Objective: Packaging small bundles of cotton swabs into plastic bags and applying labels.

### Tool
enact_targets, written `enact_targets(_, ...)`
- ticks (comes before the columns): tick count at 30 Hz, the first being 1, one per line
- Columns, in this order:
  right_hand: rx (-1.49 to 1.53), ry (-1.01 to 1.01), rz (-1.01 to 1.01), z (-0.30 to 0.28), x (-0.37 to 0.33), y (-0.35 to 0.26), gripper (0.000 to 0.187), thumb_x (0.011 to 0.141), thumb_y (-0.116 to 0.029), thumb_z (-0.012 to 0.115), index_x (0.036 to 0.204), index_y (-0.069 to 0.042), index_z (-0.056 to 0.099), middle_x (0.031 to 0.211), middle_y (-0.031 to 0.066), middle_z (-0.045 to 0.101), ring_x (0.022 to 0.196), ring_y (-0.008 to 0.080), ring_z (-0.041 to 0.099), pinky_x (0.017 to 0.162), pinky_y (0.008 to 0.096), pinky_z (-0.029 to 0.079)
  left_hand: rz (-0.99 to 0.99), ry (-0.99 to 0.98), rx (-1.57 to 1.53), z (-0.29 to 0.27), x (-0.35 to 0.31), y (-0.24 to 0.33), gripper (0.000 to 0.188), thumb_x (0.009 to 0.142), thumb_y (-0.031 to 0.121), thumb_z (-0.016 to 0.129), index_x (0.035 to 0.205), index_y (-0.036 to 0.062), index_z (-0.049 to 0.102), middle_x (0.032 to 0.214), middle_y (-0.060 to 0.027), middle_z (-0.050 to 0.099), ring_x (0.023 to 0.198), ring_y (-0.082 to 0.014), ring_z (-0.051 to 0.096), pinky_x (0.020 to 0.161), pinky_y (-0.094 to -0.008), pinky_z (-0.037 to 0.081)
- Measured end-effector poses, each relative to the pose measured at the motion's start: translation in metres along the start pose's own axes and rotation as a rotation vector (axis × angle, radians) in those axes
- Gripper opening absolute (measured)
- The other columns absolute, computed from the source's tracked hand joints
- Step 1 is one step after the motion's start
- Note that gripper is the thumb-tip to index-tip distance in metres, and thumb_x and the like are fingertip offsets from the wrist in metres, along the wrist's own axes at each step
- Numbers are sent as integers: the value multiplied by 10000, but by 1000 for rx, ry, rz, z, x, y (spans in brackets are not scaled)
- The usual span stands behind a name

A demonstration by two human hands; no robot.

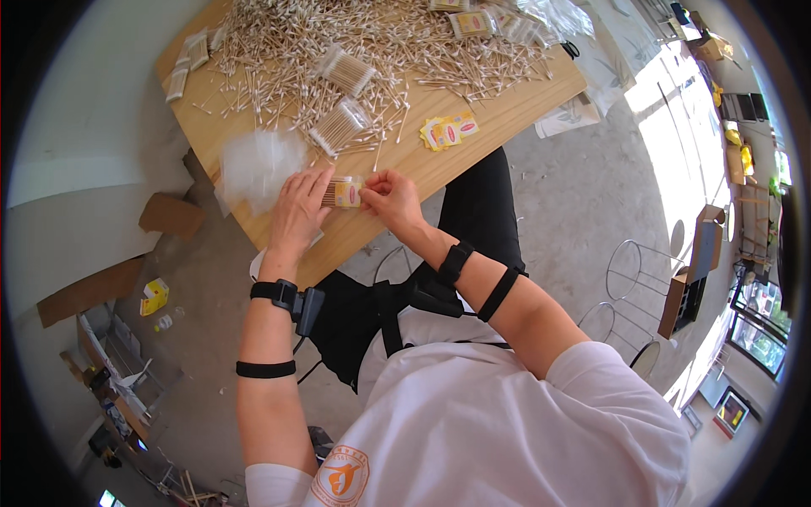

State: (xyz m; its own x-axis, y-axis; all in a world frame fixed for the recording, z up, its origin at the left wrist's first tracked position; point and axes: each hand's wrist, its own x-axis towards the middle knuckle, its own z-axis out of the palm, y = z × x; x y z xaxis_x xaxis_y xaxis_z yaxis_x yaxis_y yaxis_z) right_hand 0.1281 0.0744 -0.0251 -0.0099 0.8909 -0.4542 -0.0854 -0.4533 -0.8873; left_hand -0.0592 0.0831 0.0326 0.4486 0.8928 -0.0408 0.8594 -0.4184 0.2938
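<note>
A small clear packet of cotton swabs (345,193) with a yellow card in it lies near the table's close edge, between my two hands. My left hand (300,211) covers its left end, fingers closed over it. At its other end, the thumb and fingers of my right hand (394,201) pinch the edge. Just beyond are two more filled swab bags (340,125), without a visible card. A stack of clear empty bags (260,165) sits beside my left hand. Yellow and white cards (448,131) are gathered in a small pile to the right.
Loose cotton swabs (270,42) heap over the far part of the wooden table (498,131). More carded packets (473,24) lie at the back right, filled bags (187,63) at the far left. Wire-framed stools (629,270) and a cardboard box (688,279) stand on the floor to the right.
</note>
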Motion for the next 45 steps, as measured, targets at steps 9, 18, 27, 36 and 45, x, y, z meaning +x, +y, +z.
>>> enact_targets(9,-114,37,-40,1,-10,-11,176,839,-72,703,922,35,591,749,81,656,631,131,644,575,253,530,18,55,-89,8,-5,3,649,704,34,761,1307,61,523,1258,-77,565,1194,-278,516,1009,-383,454)
enact_targets(18,351,110,117,-6,-8,-13,287,979,-226,574,1025,55,532,894,127,635,789,163,679,705,253,571,-17,82,-180,11,-7,1,594,691,12,760,1249,57,562,1268,-56,569,1197,-275,516,1002,-369,466)
enact_targets(27,378,143,217,-5,-14,-16,307,982,-244,565,942,59,542,853,135,637,774,198,697,703,269,588,-4,87,-208,14,-7,-1,592,689,0,758,1246,52,565,1266,-72,571,1193,-288,522,1002,-376,467)
enact_targets(36,388,80,235,-2,-13,-14,312,977,-247,577,932,61,552,859,135,645,775,188,690,726,262,584,-25,78,-239,15,-7,-3,604,693,1,765,1260,66,566,1276,-81,576,1208,-297,520,1018,-380,452)
enact_targets(45,314,89,190,8,-15,-13,298,974,-245,591,917,45,550,876,141,652,797,215,697,762,283,589,-32,72,-257,15,-7,-5,605,693,-8,762,1261,66,567,1277,-77,575,1211,-293,519,1013,-377,455)
